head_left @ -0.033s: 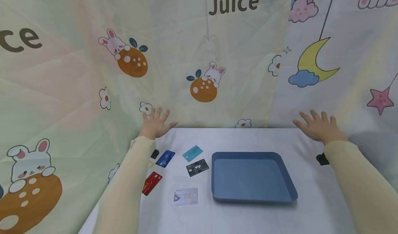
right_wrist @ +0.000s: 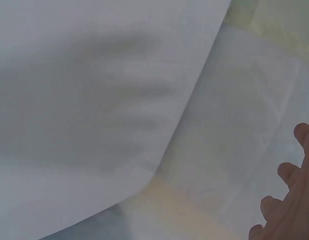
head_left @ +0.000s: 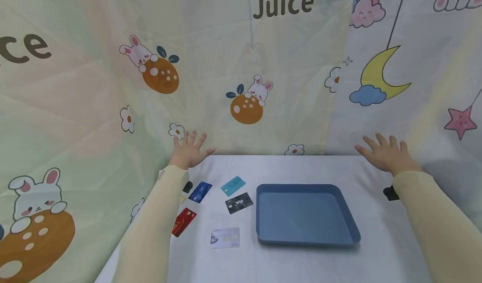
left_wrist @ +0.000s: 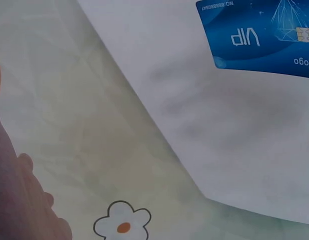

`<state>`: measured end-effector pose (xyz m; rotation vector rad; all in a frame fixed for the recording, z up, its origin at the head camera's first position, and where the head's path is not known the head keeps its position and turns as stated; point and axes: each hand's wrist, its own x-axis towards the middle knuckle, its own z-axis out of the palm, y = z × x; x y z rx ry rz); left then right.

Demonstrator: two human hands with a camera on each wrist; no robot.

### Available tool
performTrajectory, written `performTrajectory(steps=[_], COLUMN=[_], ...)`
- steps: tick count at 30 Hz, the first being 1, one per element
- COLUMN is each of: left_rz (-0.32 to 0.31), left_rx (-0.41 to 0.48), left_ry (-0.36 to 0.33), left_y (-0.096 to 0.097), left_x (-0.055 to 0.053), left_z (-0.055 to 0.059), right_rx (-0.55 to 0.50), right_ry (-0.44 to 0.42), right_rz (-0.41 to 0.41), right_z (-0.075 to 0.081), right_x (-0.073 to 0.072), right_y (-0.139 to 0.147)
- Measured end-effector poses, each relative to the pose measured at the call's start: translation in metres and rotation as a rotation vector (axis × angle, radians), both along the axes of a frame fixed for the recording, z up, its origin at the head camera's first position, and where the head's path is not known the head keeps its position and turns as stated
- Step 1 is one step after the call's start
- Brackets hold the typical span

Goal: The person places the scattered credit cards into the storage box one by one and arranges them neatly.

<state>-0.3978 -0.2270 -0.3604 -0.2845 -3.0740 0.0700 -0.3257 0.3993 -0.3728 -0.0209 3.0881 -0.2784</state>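
Observation:
My left hand (head_left: 187, 152) is held up over the table's far left corner, fingers spread, holding nothing. On the opposite side my right hand (head_left: 388, 154) hovers over the far right corner, its fingers also apart with nothing in them. Below the left hand lie a blue VIP card (head_left: 200, 192), a teal card (head_left: 233, 185), a black VIP card (head_left: 239, 202), a red card (head_left: 184, 222) and a silver card (head_left: 225, 238). The left wrist view shows the blue card close up. A yellowish item is mostly hidden by the left sleeve. Right of the cards sits a blue-grey tray (head_left: 308, 243).
The white table (head_left: 293, 266) ends at a printed cloth backdrop (head_left: 211, 65) at the back and sides. A small black object (head_left: 390, 193) shows beside the right sleeve, partly hidden. Another dark object (head_left: 187, 186) lies beside the left sleeve.

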Motion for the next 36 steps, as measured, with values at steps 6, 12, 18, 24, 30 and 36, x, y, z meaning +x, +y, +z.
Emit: performTrajectory(steps=[6,12,18,24,30,36], left_rz=[-0.013,-0.003,-0.007,-0.016,-0.076,-0.158], left_rx=[0.002,0.003,0.004,-0.038,-0.04,-0.036], left_ry=[0.004,-0.011,0.009,0.004,-0.017,-0.004], left_y=[0.001,0.0,-0.003,-0.007,-0.002,0.01], left_x=[-0.001,-0.001,0.003,0.008,0.014,0.021], left_z=[-0.003,0.001,0.003,-0.004,-0.007,-0.016], right_rx=[-0.001,-0.01,0.031,0.015,-0.058,-0.066], right_ry=[0.028,0.034,0.036,0.019,0.008,-0.005], right_rz=[-0.004,-0.003,0.033,0.112,0.151,0.144], right_z=[-0.002,-0.001,0.0,-0.006,-0.015,-0.025], right_x=[-0.002,0.001,0.003,0.002,0.007,0.015], right_y=[0.006,0.003,-0.005,-0.016,-0.026,-0.033])
